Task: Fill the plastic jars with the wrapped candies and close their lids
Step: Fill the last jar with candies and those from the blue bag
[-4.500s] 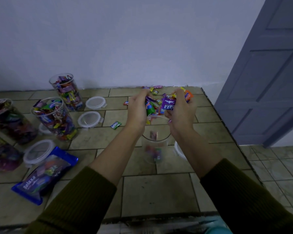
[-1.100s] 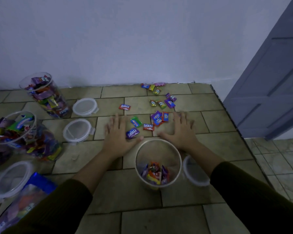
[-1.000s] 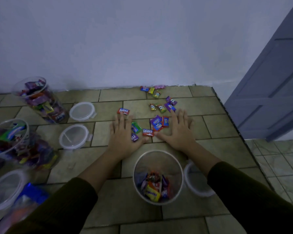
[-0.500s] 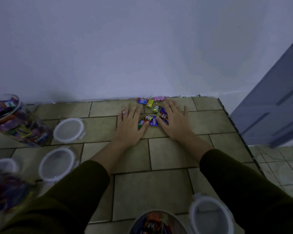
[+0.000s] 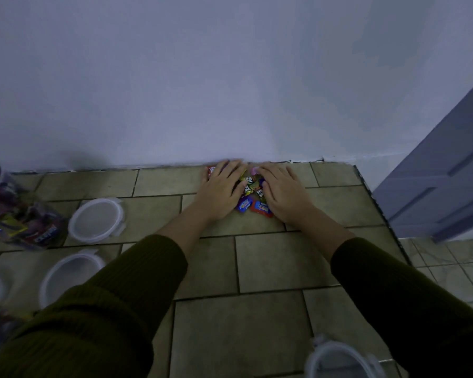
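Left edge of the worktop (image 5: 268, 263): a full jar (image 5: 19, 216), open-topped. Just right of it, two lids (image 5: 96, 221) lying flat, one nearer than the other. At the far edge, against the wall (image 5: 230, 77): left hand (image 5: 221, 189), palm down, fingers straight, flat on the tiles. Touching it, a small heap of candies (image 5: 250, 199), hemmed in between both hands. Right hand (image 5: 283, 193) likewise flat, fingers straight, gripping nothing. Third lid (image 5: 342, 361) at the near edge, toward the right corner. Beyond the right edge, a grey door (image 5: 443, 186).

Tiled surface (image 5: 268, 264) under candies (image 5: 250, 200), lids (image 5: 96, 221), filled jar (image 5: 25, 225)
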